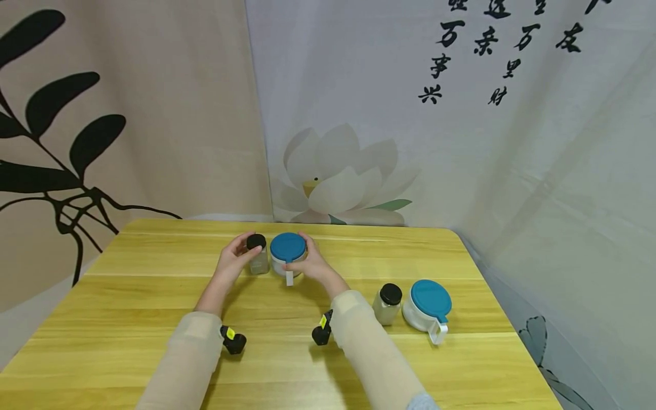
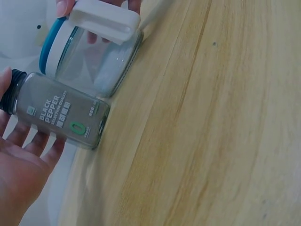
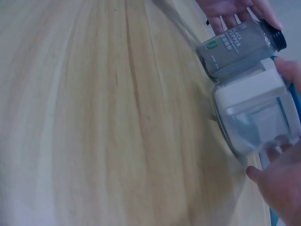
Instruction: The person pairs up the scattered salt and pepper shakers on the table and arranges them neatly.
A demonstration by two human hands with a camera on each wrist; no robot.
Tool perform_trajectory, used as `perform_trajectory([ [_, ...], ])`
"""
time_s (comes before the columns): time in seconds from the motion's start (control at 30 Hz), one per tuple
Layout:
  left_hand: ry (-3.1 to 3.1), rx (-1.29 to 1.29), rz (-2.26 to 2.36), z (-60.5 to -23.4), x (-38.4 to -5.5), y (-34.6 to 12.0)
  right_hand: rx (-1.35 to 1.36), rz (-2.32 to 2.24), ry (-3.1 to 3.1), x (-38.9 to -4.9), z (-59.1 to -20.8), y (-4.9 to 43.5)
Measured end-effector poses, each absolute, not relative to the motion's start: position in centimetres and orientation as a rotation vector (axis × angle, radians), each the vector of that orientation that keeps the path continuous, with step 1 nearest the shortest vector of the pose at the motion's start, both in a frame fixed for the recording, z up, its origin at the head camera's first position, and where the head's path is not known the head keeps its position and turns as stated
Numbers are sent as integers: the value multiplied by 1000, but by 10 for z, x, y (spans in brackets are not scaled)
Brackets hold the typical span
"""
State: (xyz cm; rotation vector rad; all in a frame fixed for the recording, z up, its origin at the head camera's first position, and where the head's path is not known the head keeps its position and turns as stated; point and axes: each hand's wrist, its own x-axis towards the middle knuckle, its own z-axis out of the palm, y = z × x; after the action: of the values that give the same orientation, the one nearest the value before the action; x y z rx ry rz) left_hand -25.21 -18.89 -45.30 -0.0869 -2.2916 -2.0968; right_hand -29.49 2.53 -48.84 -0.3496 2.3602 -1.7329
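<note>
My left hand [image 1: 236,259] holds a black pepper bottle [image 2: 61,110] near its black cap, thumb on the near side and fingers behind the glass. Close beside it on the right, my right hand [image 1: 315,265] grips a clear seasoning jar [image 1: 288,246] with a blue lid and a white handle. The right thumb lies by the lid above the handle, while other fingers reach round behind the jar. Both containers stand upright at the table's far side, the jar's handle facing me. The "BLACK PEPPER" label shows in both wrist views.
Nearer and to the right on the wooden table [image 1: 154,273] stand a second black-capped bottle [image 1: 386,304] and another blue-lidded jar [image 1: 429,304], side by side. My right forearm passes just left of that bottle. A printed cloth [image 1: 338,85] hangs behind the far edge.
</note>
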Motion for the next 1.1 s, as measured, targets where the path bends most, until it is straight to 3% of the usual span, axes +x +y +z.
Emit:
perform_trajectory([
  [1.1, -2282, -140, -2136, -451, -248, -187, -333, -1897, 2349, -286, -497, 24],
])
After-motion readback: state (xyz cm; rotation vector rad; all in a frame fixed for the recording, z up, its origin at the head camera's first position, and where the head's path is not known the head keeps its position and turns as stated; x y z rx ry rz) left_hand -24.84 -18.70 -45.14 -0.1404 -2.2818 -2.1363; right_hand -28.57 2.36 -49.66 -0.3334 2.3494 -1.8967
